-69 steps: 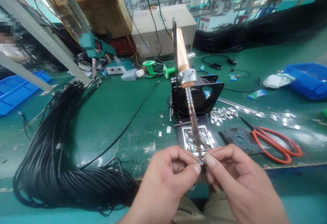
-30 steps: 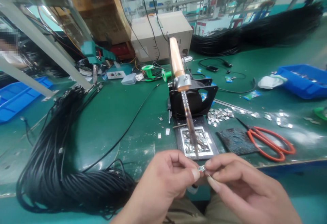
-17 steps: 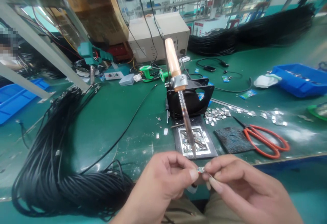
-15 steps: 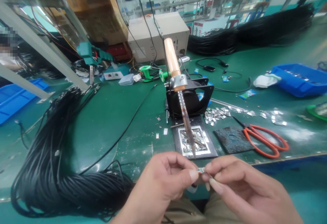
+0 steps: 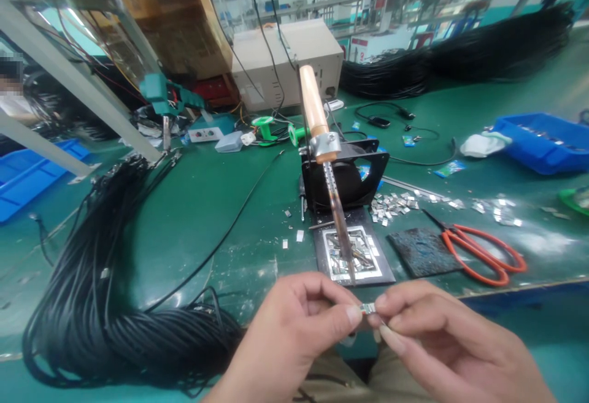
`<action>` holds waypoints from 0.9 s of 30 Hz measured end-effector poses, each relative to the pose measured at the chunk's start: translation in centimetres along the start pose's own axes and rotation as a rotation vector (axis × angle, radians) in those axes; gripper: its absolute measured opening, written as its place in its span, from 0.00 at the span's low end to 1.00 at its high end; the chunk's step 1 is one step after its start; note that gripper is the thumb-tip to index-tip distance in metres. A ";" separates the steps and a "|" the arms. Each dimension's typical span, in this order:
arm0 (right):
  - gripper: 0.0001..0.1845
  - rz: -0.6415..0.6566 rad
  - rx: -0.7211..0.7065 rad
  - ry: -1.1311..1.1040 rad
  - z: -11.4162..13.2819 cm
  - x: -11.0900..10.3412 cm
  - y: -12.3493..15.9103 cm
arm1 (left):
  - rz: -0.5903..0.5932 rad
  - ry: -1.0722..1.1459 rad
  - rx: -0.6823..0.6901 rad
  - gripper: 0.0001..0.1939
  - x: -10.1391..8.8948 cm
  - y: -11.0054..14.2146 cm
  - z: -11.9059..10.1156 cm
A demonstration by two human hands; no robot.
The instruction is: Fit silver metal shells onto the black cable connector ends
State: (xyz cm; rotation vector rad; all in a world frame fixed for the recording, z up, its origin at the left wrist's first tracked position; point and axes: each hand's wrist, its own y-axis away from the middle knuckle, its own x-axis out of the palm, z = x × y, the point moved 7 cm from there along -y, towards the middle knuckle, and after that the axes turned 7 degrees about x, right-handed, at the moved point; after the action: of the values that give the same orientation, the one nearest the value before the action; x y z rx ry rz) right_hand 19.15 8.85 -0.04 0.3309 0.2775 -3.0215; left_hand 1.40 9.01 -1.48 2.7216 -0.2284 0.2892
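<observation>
Low in the middle of the view, my left hand (image 5: 308, 317) pinches a cable end where a small silver connector (image 5: 368, 308) shows, with a speck of red beside the thumb. My right hand (image 5: 437, 329) is closed at the connector's other end, its forefinger touching the metal. A thin wire-like sliver (image 5: 383, 322) shows by the right thumb; I cannot make out what it is. Just beyond the fingers, a wooden-handled soldering iron (image 5: 338, 207) is clamped with its tip pointing down, apart from the connector.
Beneath the iron lies a framed tray (image 5: 329, 268) of metal bits. Behind it stands a black fan frame (image 5: 377, 173). Orange-handled scissors (image 5: 499, 274) rest by a dark pad (image 5: 418, 256); loose connector shells (image 5: 393, 207) are scattered nearby. A black cable bundle (image 5: 92, 329) fills the left side.
The view has shifted slightly, and both hands appear a little farther right. Their pinch on the connector looks the same.
</observation>
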 end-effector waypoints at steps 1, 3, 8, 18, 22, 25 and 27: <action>0.07 0.002 -0.002 0.006 0.0 0.0 0.0 | 0.005 -0.003 0.006 0.10 0.0 -0.1 0.0; 0.08 0.007 0.009 0.016 0.0 0.0 -0.1 | 0.012 -0.006 0.018 0.09 0.0 -0.2 -0.1; 0.08 0.011 0.012 -0.001 0.0 0.1 -0.3 | 0.008 -0.009 0.041 0.08 -0.1 -0.3 -0.3; 0.08 -0.014 -0.082 -0.009 0.1 0.4 -0.7 | -0.011 -0.031 0.074 0.07 -0.3 -0.7 -0.9; 0.08 -0.022 -0.119 -0.020 -0.5 0.7 -0.6 | -0.026 -0.020 0.067 0.07 -0.4 -0.8 -1.0; 0.08 0.005 -0.111 -0.020 -1.0 1.2 -0.8 | -0.024 -0.005 0.069 0.07 -0.4 -0.9 -1.1; 0.08 0.012 -0.116 -0.018 -1.0 1.3 -0.9 | -0.026 -0.005 0.073 0.06 -0.4 -0.9 -1.2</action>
State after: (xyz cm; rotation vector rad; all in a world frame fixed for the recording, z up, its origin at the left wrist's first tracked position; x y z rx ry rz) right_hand 18.03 9.84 -1.13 0.2943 0.4461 -2.9785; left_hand 0.96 10.37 -0.83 2.7957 -0.1869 0.2884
